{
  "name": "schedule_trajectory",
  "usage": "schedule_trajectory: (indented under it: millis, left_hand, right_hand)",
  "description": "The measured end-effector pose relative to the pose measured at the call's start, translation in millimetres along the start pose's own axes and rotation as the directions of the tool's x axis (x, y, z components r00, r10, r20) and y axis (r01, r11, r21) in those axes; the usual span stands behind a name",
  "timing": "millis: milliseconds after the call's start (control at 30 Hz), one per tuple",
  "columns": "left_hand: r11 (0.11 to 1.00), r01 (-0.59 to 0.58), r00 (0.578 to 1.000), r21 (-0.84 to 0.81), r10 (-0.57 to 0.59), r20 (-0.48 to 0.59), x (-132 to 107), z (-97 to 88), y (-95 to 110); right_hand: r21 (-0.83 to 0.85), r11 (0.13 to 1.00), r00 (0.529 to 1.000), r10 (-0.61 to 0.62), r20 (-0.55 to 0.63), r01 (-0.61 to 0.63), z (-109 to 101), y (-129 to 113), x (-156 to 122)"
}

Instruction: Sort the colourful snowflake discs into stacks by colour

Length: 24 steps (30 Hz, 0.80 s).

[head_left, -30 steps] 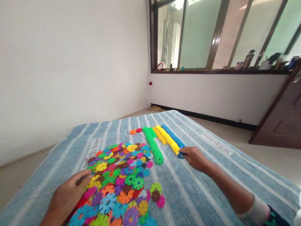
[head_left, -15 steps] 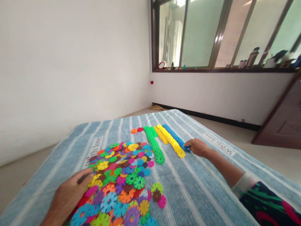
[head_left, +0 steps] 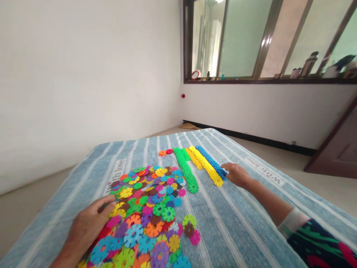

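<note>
The blue row (head_left: pixel 209 160) lay just right of the yellow row (head_left: pixel 205 165). At the blue row's near end, the right hand (head_left: pixel 237 174) was partly closed, its grip unclear. Left of the yellow row, the left hand (head_left: pixel 86 227), loosely curled, met the disc pile (head_left: pixel 147 214); its hold was hidden.

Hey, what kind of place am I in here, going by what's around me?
Probably a room in a home: a striped cloth printed "With love" is spread in front of you, a bottle and other small items line the windowsill, and a door shows at the right.
</note>
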<state>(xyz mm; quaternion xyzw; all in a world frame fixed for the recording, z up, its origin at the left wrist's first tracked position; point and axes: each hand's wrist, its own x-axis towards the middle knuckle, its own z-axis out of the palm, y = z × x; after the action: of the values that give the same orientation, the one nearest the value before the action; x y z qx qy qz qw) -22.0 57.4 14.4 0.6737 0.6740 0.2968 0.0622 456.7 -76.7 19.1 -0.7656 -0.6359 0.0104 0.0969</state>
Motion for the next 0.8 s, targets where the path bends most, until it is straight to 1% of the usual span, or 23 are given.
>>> schedule_trajectory:
  millis: [67, 100, 200, 267, 333, 400, 500, 600, 667, 733, 800]
  left_hand:
    - [0.999, 0.035, 0.995, -0.017, -0.034, 0.096, 2, 1.3, -2]
    - [0.999, 0.046, 0.992, -0.029, -0.043, 0.119, 2, 1.9, -3]
    - [0.996, 0.021, 0.995, -0.087, -0.012, 0.098, 0, 3.7, -5]
    - [0.989, -0.038, 0.995, -0.143, 0.05, 0.085, -5, 4.3, -5]
    - [0.982, -0.058, 0.995, -0.179, 0.073, 0.074, -11, 4.7, -5]
    - [0.981, -0.057, 0.995, -0.187, 0.071, 0.068, -16, 5.5, -4]
    - [0.974, -0.076, 0.994, -0.215, 0.09, 0.059, -21, 7.3, -3]
    - [0.968, -0.087, 0.994, -0.234, 0.101, 0.05, -24, 8.6, -3]
    - [0.967, -0.087, 0.994, -0.241, 0.102, 0.049, -26, 9.0, -3]
    - [0.966, -0.086, 0.994, -0.245, 0.101, 0.049, -27, 9.2, -3]
    - [0.965, -0.085, 0.994, -0.247, 0.1, 0.047, -28, 9.3, -2]
  right_hand:
    - [0.002, 1.0, 1.0, 0.007, -0.019, -0.007, 4, 2, -2]
    - [0.003, 1.0, 1.0, 0.009, -0.024, -0.009, 5, 2, -3]
    - [0.01, 1.0, 1.0, 0.011, -0.027, -0.011, 11, 4, -8]
    - [0.021, 1.0, 1.0, 0.005, -0.03, -0.004, 16, 7, -12]
    - [0.034, 0.999, 0.999, -0.008, -0.042, 0.01, 23, 13, -14]
    - [0.045, 0.998, 0.994, -0.032, -0.104, 0.037, 31, 21, -14]
    - [0.044, 0.997, 0.988, -0.059, -0.14, 0.065, 42, 35, -13]
    - [0.016, 0.995, 0.982, -0.09, -0.164, 0.094, 43, 40, -17]
    - [-0.02, 0.997, 0.974, -0.08, -0.21, 0.077, 38, 32, -24]
    - [-0.034, 0.997, 0.96, -0.074, -0.269, 0.067, 33, 14, -32]
    - [0.019, 0.989, 0.946, -0.137, -0.293, 0.149, 28, -13, -39]
